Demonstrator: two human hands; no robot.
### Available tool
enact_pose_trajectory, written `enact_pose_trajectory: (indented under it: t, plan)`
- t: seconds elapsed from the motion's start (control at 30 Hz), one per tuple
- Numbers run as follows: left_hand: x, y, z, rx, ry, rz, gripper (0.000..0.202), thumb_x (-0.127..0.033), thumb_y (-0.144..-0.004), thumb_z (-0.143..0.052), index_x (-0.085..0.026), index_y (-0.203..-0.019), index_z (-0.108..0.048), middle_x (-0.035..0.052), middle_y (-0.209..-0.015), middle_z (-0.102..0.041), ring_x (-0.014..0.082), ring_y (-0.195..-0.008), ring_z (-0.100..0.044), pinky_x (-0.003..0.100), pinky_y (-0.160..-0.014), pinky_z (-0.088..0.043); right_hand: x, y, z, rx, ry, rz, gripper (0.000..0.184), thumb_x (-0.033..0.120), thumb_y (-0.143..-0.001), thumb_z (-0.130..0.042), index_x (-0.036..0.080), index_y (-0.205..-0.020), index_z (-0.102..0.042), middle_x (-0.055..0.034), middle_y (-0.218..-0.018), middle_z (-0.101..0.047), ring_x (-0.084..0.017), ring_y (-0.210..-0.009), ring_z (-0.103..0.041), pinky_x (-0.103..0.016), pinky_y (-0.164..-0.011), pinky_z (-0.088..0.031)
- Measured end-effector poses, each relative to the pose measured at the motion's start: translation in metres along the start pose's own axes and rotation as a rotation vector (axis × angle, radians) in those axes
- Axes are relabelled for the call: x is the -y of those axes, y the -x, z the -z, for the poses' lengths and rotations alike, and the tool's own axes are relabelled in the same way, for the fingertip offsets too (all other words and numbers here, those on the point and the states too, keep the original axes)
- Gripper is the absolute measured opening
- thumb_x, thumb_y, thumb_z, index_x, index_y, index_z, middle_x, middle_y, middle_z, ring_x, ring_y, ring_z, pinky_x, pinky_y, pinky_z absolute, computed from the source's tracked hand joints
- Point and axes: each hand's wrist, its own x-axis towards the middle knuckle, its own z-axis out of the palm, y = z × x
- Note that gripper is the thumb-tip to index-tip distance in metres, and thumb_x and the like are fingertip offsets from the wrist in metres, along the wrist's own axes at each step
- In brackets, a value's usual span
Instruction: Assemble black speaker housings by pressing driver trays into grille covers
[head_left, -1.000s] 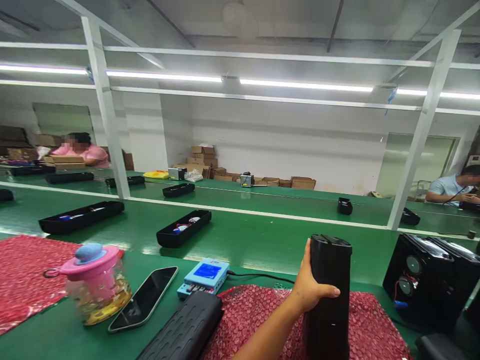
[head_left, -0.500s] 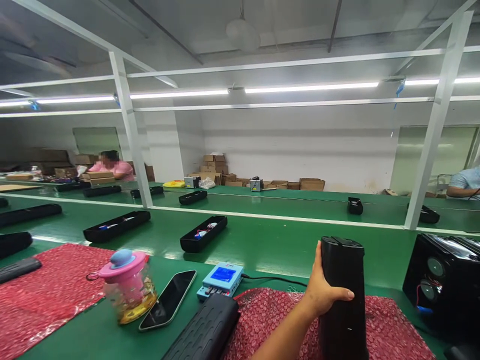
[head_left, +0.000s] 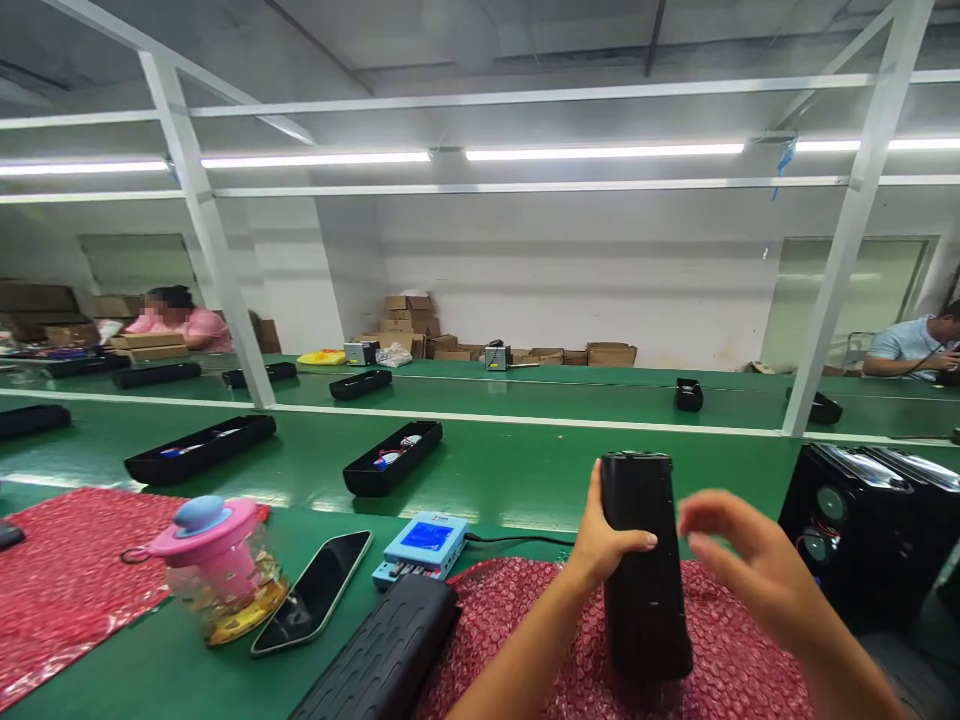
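Note:
My left hand [head_left: 611,545] is wrapped around a tall black speaker casing [head_left: 646,590], its thumb across the near face. The casing stands nearly upright over red bubble wrap [head_left: 739,650]. Just right of it is my right hand [head_left: 750,560], fingers apart and curved, slightly blurred, holding nothing. A second black casing with a ridged surface [head_left: 382,650] lies at the left edge of the wrap. Behind that casing sits a small light-blue device with a lit screen [head_left: 426,540], a black cable running from it.
A phone [head_left: 315,590] and a pink-lidged clear cup [head_left: 225,575] stand to the left. Black open casings with wires [head_left: 394,460] lie on the green bench. Black speaker boxes [head_left: 862,530] stand at right. Two other people are seated across the room.
My right hand has come into view beside the casing. My left hand has drawn the casing slightly left in the picture, and its lower end now shows. The camera view has shifted right.

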Motion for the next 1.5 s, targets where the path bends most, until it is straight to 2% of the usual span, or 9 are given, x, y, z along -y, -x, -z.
enact_pose_trajectory:
  t: [0.1, 0.13, 0.23, 0.3, 0.4, 0.73, 1.1, 1.37, 1.5]
  plan:
    - [-0.010, -0.006, 0.010, -0.063, -0.006, 0.030, 0.124, -0.011, -0.039, -0.081, -0.022, -0.143, -0.013, 0.0104, -0.128, -0.051, 0.0271, -0.113, -0.052, 0.041, -0.100, -0.038, -0.017, -0.014, -0.015, -0.083, -0.044, -0.106, 0.072, 0.039, -0.064, -0.074, 0.030, -0.128, -0.042, -0.0079, -0.126, -0.047, -0.031, -0.127, -0.034, -0.051, -0.107, -0.021]
    - [-0.012, -0.008, 0.014, -0.071, -0.002, 0.041, 0.123, -0.011, -0.040, -0.080, -0.022, -0.142, -0.014, 0.0104, -0.127, -0.052, 0.0273, -0.112, -0.053, 0.041, -0.099, -0.039, -0.025, -0.019, -0.023, -0.079, -0.075, -0.153, 0.084, 0.039, -0.058, -0.076, 0.030, -0.132, -0.036, -0.0086, -0.128, -0.046, -0.033, -0.128, -0.032, -0.054, -0.107, -0.019]
    - [-0.013, -0.012, 0.021, -0.080, 0.003, 0.056, 0.119, -0.009, -0.041, -0.079, -0.023, -0.142, -0.015, 0.0100, -0.125, -0.054, 0.0275, -0.109, -0.055, 0.042, -0.096, -0.041, -0.050, -0.025, -0.049, 0.063, -0.212, -0.244, 0.100, 0.040, -0.054, -0.074, 0.024, -0.137, -0.022, -0.0122, -0.124, -0.050, -0.034, -0.117, -0.046, -0.055, -0.098, -0.034]
    - [-0.012, -0.013, 0.023, -0.086, 0.002, 0.049, 0.116, -0.010, -0.043, -0.077, -0.023, -0.141, -0.016, 0.0097, -0.124, -0.054, 0.0275, -0.110, -0.054, 0.042, -0.097, -0.041, -0.059, -0.022, -0.062, 0.138, -0.306, -0.256, 0.101, 0.039, -0.055, -0.073, 0.023, -0.137, -0.018, -0.0117, -0.125, -0.051, -0.031, -0.111, -0.053, -0.050, -0.093, -0.041]
    - [-0.008, -0.013, 0.022, -0.096, 0.005, 0.037, 0.115, -0.011, -0.044, -0.077, -0.024, -0.141, -0.017, 0.0089, -0.124, -0.053, 0.0276, -0.111, -0.053, 0.042, -0.097, -0.041, -0.062, -0.016, -0.069, 0.147, -0.384, -0.239, 0.100, 0.033, -0.054, -0.074, 0.026, -0.136, -0.017, -0.0086, -0.128, -0.049, -0.027, -0.111, -0.053, -0.045, -0.094, -0.042]
    - [-0.009, -0.012, 0.022, -0.072, 0.017, 0.046, 0.117, -0.012, -0.043, -0.077, -0.025, -0.141, -0.015, 0.0086, -0.121, -0.056, 0.0282, -0.107, -0.056, 0.044, -0.094, -0.043, -0.064, -0.015, -0.076, 0.037, -0.439, -0.230, 0.099, 0.023, -0.051, -0.074, 0.029, -0.135, -0.023, -0.0059, -0.123, -0.053, -0.028, -0.108, -0.054, -0.047, -0.092, -0.044]
    - [-0.009, -0.014, 0.023, -0.050, 0.029, 0.030, 0.113, -0.011, -0.040, -0.078, -0.024, -0.138, -0.022, 0.0077, -0.122, -0.055, 0.0281, -0.109, -0.054, 0.043, -0.095, -0.041, -0.064, -0.011, -0.080, -0.002, -0.445, -0.249, 0.094, 0.024, -0.054, -0.071, 0.028, -0.134, -0.021, -0.0062, -0.124, -0.051, -0.028, -0.108, -0.053, -0.044, -0.088, -0.046]
    - [-0.012, -0.011, 0.021, -0.031, 0.050, 0.049, 0.114, -0.010, -0.042, -0.076, -0.023, -0.139, -0.018, 0.0090, -0.120, -0.056, 0.0279, -0.106, -0.056, 0.043, -0.093, -0.043, -0.064, -0.011, -0.080, 0.009, -0.436, -0.244, 0.095, 0.024, -0.055, -0.071, 0.026, -0.134, -0.018, -0.0081, -0.125, -0.048, -0.027, -0.105, -0.054, -0.043, -0.088, -0.045]
    - [-0.013, -0.010, 0.021, -0.045, 0.039, 0.045, 0.113, -0.009, -0.043, -0.076, -0.022, -0.139, -0.018, 0.0099, -0.120, -0.056, 0.0286, -0.107, -0.055, 0.042, -0.093, -0.043, -0.065, -0.012, -0.076, 0.071, -0.449, -0.249, 0.101, 0.024, -0.053, -0.075, 0.026, -0.135, -0.015, -0.0092, -0.127, -0.047, -0.027, -0.106, -0.053, -0.043, -0.089, -0.044]
